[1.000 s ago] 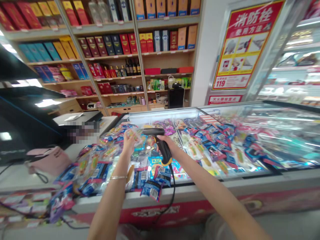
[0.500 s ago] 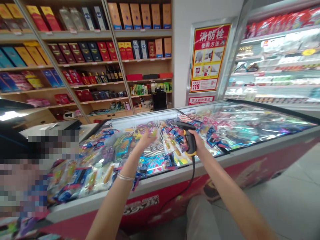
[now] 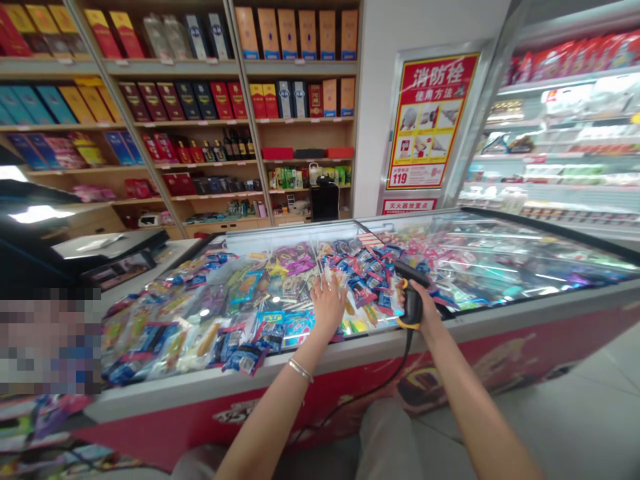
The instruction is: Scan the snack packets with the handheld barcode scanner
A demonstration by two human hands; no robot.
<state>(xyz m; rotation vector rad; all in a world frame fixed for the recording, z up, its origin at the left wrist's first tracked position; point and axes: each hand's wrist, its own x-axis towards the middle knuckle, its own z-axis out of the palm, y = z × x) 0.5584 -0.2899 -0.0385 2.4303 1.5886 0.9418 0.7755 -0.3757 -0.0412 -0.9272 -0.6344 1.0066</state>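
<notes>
My left hand [image 3: 329, 307], with a silver bangle on the wrist, reaches over the chest freezer [image 3: 350, 348], its fingers spread at the wrapped snacks on the glass top. A clear packet [image 3: 327, 273] lies at its fingertips; whether they touch it I cannot tell. My right hand [image 3: 425, 307] is wrapped round a black and yellow barcode scanner [image 3: 413, 303], held upright above the front edge with its cord hanging down. Between and beyond the hands lies a heap of small blue and red packets [image 3: 367, 270]. Clear-wrapped snack sticks [image 3: 207, 339] lie further left.
Boxed goods [image 3: 287, 33] fill wooden shelves behind the freezer. A red fire-hydrant sign [image 3: 433, 123] hangs on the wall, with a lit refrigerated shelf [image 3: 565, 150] to its right. A counter [image 3: 107, 243] adjoins at left, near a person in dark clothing [image 3: 40, 247].
My left hand has moved right, from a small clear packet in its fingers to spread fingers by the blue packets. The scanner in my right hand has shifted slightly right as the view turned.
</notes>
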